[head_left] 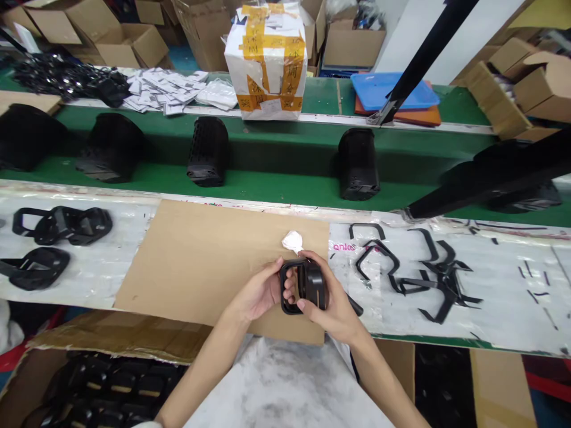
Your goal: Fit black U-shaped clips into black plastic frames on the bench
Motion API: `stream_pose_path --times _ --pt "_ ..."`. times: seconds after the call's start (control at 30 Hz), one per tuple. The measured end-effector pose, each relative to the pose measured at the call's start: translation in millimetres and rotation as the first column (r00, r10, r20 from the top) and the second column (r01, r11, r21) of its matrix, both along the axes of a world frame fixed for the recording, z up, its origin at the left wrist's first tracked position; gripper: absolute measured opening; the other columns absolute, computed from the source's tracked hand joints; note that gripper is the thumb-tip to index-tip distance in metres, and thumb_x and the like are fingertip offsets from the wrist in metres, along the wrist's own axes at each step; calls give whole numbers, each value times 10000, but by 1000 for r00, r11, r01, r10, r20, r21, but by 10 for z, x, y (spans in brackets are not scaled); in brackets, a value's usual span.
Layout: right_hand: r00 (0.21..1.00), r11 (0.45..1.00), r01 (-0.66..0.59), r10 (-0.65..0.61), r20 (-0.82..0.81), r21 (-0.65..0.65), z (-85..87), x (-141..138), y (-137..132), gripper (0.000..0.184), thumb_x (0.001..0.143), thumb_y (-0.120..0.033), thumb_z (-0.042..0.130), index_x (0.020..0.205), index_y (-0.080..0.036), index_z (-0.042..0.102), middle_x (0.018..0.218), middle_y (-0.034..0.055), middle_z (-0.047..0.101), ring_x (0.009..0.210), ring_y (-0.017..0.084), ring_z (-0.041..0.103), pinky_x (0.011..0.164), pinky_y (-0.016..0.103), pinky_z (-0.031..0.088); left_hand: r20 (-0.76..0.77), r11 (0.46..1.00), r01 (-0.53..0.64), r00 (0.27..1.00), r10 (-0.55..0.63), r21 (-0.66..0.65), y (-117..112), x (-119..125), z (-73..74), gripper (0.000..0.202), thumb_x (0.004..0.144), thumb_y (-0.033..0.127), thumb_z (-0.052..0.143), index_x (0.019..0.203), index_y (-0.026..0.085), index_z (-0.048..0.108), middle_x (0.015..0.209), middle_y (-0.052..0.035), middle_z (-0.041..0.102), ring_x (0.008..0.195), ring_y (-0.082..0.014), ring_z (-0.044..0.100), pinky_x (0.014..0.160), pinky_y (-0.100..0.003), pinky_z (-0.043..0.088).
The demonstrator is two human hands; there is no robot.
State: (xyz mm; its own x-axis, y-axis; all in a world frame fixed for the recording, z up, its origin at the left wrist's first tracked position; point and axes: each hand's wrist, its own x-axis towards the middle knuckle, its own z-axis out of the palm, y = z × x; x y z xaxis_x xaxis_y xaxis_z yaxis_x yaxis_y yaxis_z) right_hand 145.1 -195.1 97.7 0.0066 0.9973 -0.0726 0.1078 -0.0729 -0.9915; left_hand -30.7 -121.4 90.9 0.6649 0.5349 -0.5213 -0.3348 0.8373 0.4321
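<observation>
Holding a slotted black plastic frame, left hand, right hand

The person wears a mottled white-and-grey garment, leaving the forearms and hands bare.

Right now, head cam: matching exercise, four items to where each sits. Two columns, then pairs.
Items:
1. black plastic frame
2. crumpled white wad
3. blue tray
4. taped white parcel

Places:
A. on top of an orange tray
B. on the cardboard sheet, just past the hands
C. between the left hand and right hand
D. directly on the far green bench

Pairs: 1-C, 2-B, 3-A, 4-D
</observation>
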Motion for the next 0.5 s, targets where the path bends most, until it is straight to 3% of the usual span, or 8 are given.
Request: stream_pose_path --times 0.1,0.23,0.5 --pt "999 999 -32 32 -15 -25 -18 40 -27 776 859 -317 799 1576 -303 503 1544 122 602 1452 370 577 1122 548 582 73 996 55 996 -50 -70 -9 -5 -6 471 816 546 891 776 158 628 699 13 527 580 -102 518 623 -259 527" --pt "997 997 -70 69 -27 -29 -23 57 -43 797 857 -258 752 1595 -276 452 1649 134 504 1525 354 504 1197 540 516 86 995 9 996 -1 -98 -39 -4 -34 460 777 496 937 738 149 637 688 11 523 589 -99 510 634 -257 534" --pt "994 994 -111 111 -22 -11 -6 136 -72 840 816 -220 746 1610 -257 476 1600 125 579 1440 326 600 1154 479 550 -27 998 -16 1000 14 -53 -100 -31 -123 502 675 508 1005 710 128 680 644 -12 620 538 -112 573 588 -274 556"
